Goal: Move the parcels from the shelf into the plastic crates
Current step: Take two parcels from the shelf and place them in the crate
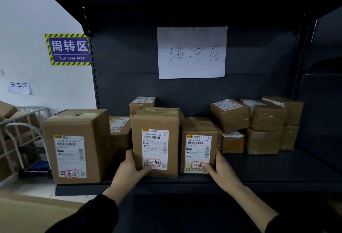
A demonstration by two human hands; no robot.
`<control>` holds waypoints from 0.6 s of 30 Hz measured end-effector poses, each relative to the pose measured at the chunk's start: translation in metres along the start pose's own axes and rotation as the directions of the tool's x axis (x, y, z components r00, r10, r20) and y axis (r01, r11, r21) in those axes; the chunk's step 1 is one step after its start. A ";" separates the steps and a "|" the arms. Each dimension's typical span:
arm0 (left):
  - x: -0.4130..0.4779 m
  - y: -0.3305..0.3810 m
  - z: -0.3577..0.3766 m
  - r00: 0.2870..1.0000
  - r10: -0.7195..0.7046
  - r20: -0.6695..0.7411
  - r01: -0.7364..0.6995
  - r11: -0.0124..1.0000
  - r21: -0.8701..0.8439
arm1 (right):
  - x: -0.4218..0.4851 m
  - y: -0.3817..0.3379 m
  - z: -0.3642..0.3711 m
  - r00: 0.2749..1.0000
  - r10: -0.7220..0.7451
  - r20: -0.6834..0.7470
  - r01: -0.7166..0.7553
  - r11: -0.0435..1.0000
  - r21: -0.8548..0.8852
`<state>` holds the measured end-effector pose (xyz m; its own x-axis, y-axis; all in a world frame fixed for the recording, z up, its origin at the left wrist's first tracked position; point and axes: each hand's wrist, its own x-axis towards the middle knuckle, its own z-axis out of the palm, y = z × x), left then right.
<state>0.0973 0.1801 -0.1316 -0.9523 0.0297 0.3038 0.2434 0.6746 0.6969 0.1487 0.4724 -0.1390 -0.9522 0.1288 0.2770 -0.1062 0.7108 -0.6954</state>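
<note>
Head view, places given against the white handwritten paper sheet [192, 52] taped to the back panel of the dark grey metal shelf [268, 168].

Left grip [132, 165] (bare hand) is holding the tall brown cardboard parcel with the white shipping label [155, 140]. That parcel is standing below the sheet, slightly left, at the shelf's front edge. Fingers are curling round its lower left side and the thumb is lying on the front near the bottom.

Right grip [221, 167] is holding the shorter brown cardboard parcel [199, 145], which is standing below the sheet and touching the tall one. Fingers are wrapping its lower right side and the thumb is pressing the front.

My read: both hands are squeezing inward from the outer sides so the two boxes are clamping together as one load. The low hold makes sense for sliding them off the edge. Both are sitting flat on the shelf, not lifted yet.

The large brown carton [75, 145] is waiting far left of the sheet, and a pile of smaller taped cartons [262, 121] is sitting below right.

The plastic crates are not showing, so I can't tell where the drop point is. Most of the task is remaining.
</note>
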 end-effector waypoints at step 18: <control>-0.044 0.016 -0.013 0.990 -0.012 -0.141 -0.013 0.984 -0.176 | -0.022 -0.004 0.002 0.981 -0.145 -0.126 0.170 0.962 0.214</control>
<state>0.1458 0.1803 -0.1256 -0.9197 -0.0822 0.3839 0.2845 0.5342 0.7960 0.1692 0.4653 -0.1443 -0.8828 0.1105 0.4566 -0.3250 0.5580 -0.7635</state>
